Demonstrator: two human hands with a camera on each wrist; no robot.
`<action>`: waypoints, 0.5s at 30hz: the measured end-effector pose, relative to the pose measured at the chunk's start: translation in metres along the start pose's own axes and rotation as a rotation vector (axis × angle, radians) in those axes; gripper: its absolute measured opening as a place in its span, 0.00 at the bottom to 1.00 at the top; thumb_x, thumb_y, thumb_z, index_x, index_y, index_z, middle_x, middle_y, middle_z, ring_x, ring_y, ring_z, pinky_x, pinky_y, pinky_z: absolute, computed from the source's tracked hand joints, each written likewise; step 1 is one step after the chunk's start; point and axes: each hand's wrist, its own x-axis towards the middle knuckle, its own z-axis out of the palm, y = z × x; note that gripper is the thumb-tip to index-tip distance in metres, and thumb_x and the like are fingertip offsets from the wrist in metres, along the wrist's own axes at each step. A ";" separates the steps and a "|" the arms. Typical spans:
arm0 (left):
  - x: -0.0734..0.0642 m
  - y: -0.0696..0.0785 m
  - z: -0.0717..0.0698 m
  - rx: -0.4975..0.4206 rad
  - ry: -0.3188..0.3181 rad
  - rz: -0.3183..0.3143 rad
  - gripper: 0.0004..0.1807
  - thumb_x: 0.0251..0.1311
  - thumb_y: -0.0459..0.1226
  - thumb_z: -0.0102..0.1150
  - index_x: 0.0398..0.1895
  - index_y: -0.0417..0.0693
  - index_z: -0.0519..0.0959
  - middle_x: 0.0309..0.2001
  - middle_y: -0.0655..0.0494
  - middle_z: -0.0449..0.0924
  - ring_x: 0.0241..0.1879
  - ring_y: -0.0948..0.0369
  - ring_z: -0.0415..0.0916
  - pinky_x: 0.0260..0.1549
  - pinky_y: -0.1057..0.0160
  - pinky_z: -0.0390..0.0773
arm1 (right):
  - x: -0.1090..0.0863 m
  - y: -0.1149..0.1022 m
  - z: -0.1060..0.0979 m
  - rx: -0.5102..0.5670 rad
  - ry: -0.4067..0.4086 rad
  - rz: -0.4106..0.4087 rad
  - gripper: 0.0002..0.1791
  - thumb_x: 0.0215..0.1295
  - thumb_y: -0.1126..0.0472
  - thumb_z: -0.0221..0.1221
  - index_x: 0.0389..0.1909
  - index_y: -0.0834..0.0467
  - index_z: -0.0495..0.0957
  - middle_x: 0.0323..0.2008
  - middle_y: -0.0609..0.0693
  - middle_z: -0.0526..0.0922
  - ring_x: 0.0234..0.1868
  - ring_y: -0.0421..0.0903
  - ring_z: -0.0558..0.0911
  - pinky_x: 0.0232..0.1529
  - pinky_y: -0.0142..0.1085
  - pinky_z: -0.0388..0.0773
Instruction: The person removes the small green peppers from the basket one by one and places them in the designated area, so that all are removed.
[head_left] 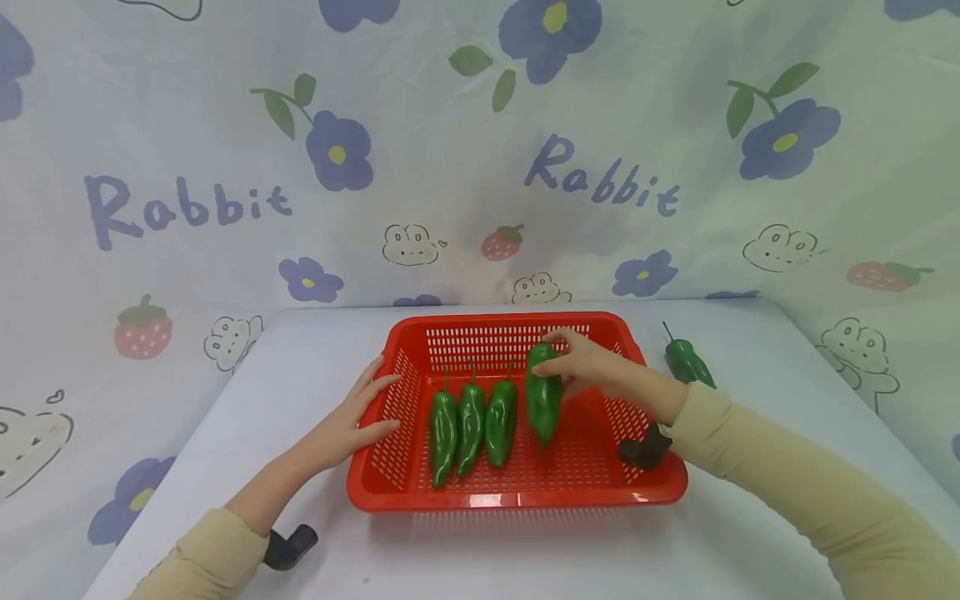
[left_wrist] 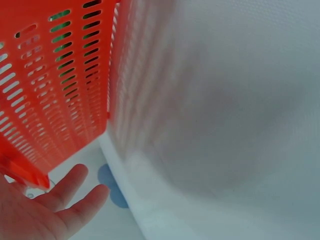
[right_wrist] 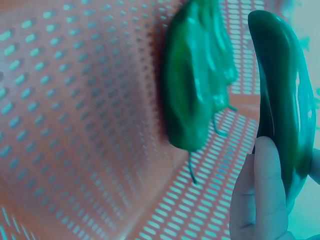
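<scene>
A red plastic basket (head_left: 517,499) with slotted sides stands on the white table. Several green peppers (head_left: 470,429) lie side by side in its left half, stems toward the back. My right hand (head_left: 581,364) pinches another green pepper (head_left: 543,400) near its stem end, over the basket to the right of the row. In the right wrist view that held pepper (right_wrist: 287,100) is between the fingers and thumb. My left hand (head_left: 348,425) rests at the basket's left rim, its fingers spread and fairly straight. From the left wrist, that hand (left_wrist: 55,210) appears beside the basket's outer wall.
One more green pepper (head_left: 687,362) lies on the table right of the basket, partly behind the right sleeve (head_left: 795,483). A patterned cloth (head_left: 450,167) with printed flowers and rabbits hangs behind the table. Black wrist devices (head_left: 291,547) sit at both cuffs.
</scene>
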 end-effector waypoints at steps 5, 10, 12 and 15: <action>0.000 0.001 0.000 -0.013 0.002 0.000 0.36 0.56 0.39 0.56 0.67 0.45 0.55 0.72 0.46 0.30 0.63 0.38 0.53 0.37 0.56 0.81 | -0.006 -0.007 -0.012 0.004 0.021 -0.025 0.37 0.59 0.61 0.58 0.65 0.59 0.49 0.54 0.66 0.65 0.30 0.49 0.82 0.36 0.44 0.82; 0.000 0.001 0.001 -0.023 0.002 0.000 0.36 0.55 0.39 0.56 0.67 0.44 0.55 0.72 0.46 0.30 0.62 0.38 0.52 0.37 0.56 0.81 | -0.012 -0.010 -0.026 0.012 0.045 -0.080 0.37 0.59 0.61 0.59 0.65 0.59 0.50 0.57 0.66 0.63 0.36 0.50 0.79 0.35 0.42 0.81; 0.000 0.001 0.000 -0.021 0.003 -0.002 0.36 0.55 0.39 0.56 0.67 0.44 0.55 0.72 0.46 0.30 0.63 0.38 0.52 0.37 0.56 0.81 | -0.016 -0.011 -0.032 0.008 0.052 -0.104 0.38 0.59 0.60 0.58 0.66 0.59 0.49 0.59 0.66 0.61 0.39 0.52 0.78 0.36 0.42 0.81; 0.000 0.001 0.000 -0.017 0.002 -0.006 0.36 0.55 0.39 0.56 0.67 0.44 0.54 0.72 0.46 0.30 0.63 0.38 0.52 0.37 0.56 0.81 | -0.020 -0.012 -0.041 0.000 0.064 -0.140 0.39 0.60 0.60 0.57 0.67 0.60 0.47 0.61 0.67 0.59 0.42 0.54 0.78 0.37 0.42 0.81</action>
